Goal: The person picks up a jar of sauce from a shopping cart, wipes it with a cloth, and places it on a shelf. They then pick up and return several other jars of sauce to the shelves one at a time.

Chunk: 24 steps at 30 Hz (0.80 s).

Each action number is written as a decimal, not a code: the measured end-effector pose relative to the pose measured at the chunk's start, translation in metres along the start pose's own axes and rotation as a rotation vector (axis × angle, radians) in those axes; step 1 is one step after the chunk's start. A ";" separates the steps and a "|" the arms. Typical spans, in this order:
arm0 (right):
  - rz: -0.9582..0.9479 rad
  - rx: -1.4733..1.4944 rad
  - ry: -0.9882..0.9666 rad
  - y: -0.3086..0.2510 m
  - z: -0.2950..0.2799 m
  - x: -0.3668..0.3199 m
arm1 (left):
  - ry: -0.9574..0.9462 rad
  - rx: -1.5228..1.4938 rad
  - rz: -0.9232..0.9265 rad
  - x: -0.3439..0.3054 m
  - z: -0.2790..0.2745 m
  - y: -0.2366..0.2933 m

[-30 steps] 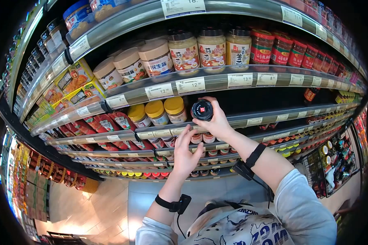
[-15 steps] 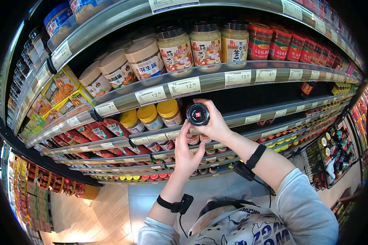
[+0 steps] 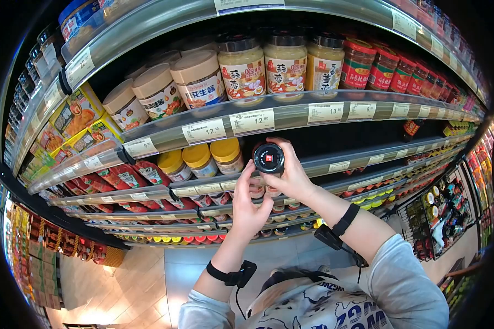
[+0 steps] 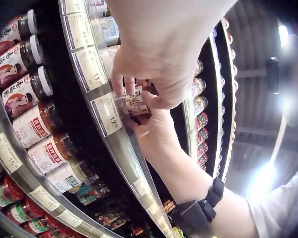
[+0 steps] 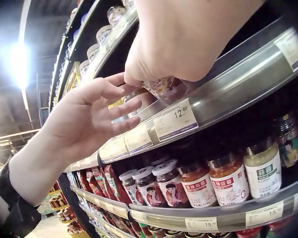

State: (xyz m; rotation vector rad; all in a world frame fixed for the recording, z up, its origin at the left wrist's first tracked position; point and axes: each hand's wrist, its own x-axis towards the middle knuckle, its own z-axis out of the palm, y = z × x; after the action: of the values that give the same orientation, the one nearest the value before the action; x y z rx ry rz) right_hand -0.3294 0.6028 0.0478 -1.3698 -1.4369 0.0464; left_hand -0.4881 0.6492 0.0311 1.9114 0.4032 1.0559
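A jar with a black lid [image 3: 269,158] bearing a small red mark is held lid toward the head camera, in front of a shelf. My right hand [image 3: 293,174] grips it from the right, thumb across the near side. My left hand [image 3: 248,211] is at its lower left, fingertips right at the jar's side and thumb apart. A patterned label shows on the jar [image 5: 164,88] in the right wrist view, partly hidden by my right hand. Left of it stand three yellow-lidded jars [image 3: 198,159] on the shelf.
Above the hands, a shelf edge [image 3: 291,112] with price tags carries several sauce jars [image 3: 285,66]. Lower shelves hold red pouches [image 3: 129,176] and more jars. A loaded black wire cart [image 3: 422,230] stands at the right.
The head view has shifted slightly. The jar sits a little lower in it, still in my right hand. My left fingers have moved up along the jar's side.
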 end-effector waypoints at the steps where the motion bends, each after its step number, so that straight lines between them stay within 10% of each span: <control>1: -0.011 -0.014 0.019 0.003 0.002 0.003 | -0.013 0.007 -0.020 0.002 -0.002 0.005; 5: 0.285 0.519 -0.020 -0.014 0.002 0.030 | 0.052 0.111 0.028 0.006 -0.003 0.008; 11: 0.345 0.275 -0.143 -0.003 0.003 0.051 | 0.065 0.643 0.133 -0.003 -0.013 -0.012; 24: 0.447 0.343 -0.330 -0.012 -0.017 0.056 | 0.074 0.674 0.127 0.003 -0.001 -0.003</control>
State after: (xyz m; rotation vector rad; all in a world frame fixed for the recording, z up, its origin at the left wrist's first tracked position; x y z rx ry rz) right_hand -0.3109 0.6290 0.0982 -1.4081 -1.2807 0.8040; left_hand -0.4868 0.6535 0.0308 2.5172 0.7610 1.1697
